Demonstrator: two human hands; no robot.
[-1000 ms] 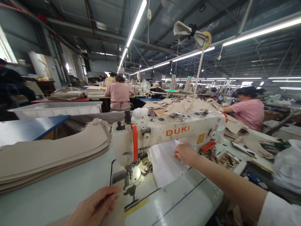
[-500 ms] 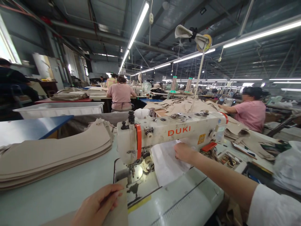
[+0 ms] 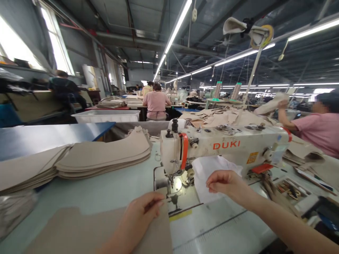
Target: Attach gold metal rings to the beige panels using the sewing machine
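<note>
Overhead, we see one dark ceiling [image 3: 148, 21] crossed by beams and long light tubes, above a workroom where at least four other people sit. Below it spreads our pale green, smooth tabletop [image 3: 127, 181]. One boxy, smudged white sewing machine [image 3: 225, 144], lettered DUKI, stands on it. To its left are two stacks of curved beige pieces, a farther-left stack [image 3: 26, 171] and a nearer stack [image 3: 106, 157], touching. One matte beige panel [image 3: 87, 229], step-edged, lies flat before the machine, its corner near the needle. One thin, lightly creased white sheet [image 3: 200, 180] sits under the machine's arm.

We count two bare hands. Our left hand [image 3: 143, 215] bends over the panel near that corner; whether it pinches the cloth, we cannot tell. Our right hand [image 3: 225, 185] has its fingertips pressed together in front of the sheet. Smallest, two thread cones [image 3: 217, 91] rise behind.
</note>
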